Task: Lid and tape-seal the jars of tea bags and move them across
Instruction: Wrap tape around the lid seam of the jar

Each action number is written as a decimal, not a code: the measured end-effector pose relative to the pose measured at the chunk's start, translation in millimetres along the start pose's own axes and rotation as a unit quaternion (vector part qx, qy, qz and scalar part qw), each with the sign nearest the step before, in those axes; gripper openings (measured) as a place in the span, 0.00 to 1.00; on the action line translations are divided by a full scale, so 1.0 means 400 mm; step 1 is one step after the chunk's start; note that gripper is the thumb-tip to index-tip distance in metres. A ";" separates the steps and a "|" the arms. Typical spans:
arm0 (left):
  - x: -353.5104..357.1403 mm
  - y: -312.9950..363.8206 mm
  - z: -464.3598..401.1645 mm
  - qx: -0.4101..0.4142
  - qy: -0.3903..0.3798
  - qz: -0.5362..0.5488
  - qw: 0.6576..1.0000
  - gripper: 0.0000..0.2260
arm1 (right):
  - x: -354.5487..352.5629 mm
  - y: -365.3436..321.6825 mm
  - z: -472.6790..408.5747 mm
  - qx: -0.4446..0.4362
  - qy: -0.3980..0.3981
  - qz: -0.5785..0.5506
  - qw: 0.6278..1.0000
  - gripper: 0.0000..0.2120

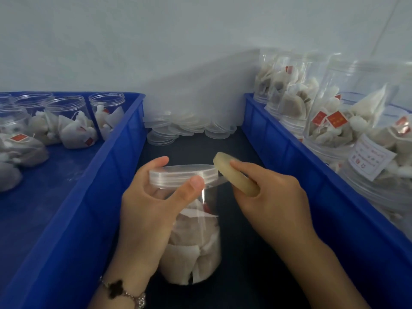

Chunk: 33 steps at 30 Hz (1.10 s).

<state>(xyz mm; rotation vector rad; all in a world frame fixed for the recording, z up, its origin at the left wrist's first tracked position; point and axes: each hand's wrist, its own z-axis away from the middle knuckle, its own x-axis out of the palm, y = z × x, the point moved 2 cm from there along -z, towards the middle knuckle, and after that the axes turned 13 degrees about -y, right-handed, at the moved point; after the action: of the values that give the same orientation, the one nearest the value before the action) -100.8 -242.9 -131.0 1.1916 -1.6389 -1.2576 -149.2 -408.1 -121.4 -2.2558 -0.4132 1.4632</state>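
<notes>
The left hand (147, 210) gripped the lidded jar of tea bags (191, 241) on the dark table (249, 253), thumb on its lid (182, 173). The right hand (272, 197) clutched a tape roll (234, 172), its strip touching the lid's rim. Beyond lay spare lids (189, 128), between two blue crates (107, 175) holding jars.

Left hand (147, 210) fingers curled, thumb pressing forward; right hand (267, 197) fingers pinching, forearm angled inward.
</notes>
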 end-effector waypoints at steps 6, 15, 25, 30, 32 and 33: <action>0.003 0.005 0.006 0.021 -0.079 0.022 0.996 0.32 | 0.001 0.032 -0.017 0.035 -0.034 -0.004 0.999 0.20; 0.030 0.009 0.024 0.016 -0.195 0.064 0.979 0.49 | 0.024 0.022 -0.007 0.030 -0.029 -0.024 0.999 0.08; 0.034 -0.001 -0.025 0.050 -0.168 0.013 0.984 0.49 | 0.013 0.011 0.001 0.032 0.002 -0.073 0.997 0.06; 0.017 0.010 0.016 0.050 -0.111 -0.065 0.990 0.44 | 0.003 0.001 0.005 0.056 0.029 -0.020 0.998 0.13; 0.024 0.007 0.019 0.068 -0.068 -0.064 0.993 0.40 | 0.005 -0.004 0.005 0.069 0.036 -0.008 0.997 0.17; 0.029 0.003 0.021 0.072 -0.070 -0.067 0.993 0.38 | 0.007 -0.009 0.008 0.071 0.046 -0.008 0.996 0.16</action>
<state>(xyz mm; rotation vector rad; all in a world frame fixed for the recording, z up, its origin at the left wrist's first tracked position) -112.3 -251.6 -131.7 1.3474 -1.8034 -1.3516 -150.9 -403.1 -123.0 -2.1925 -0.2886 1.3322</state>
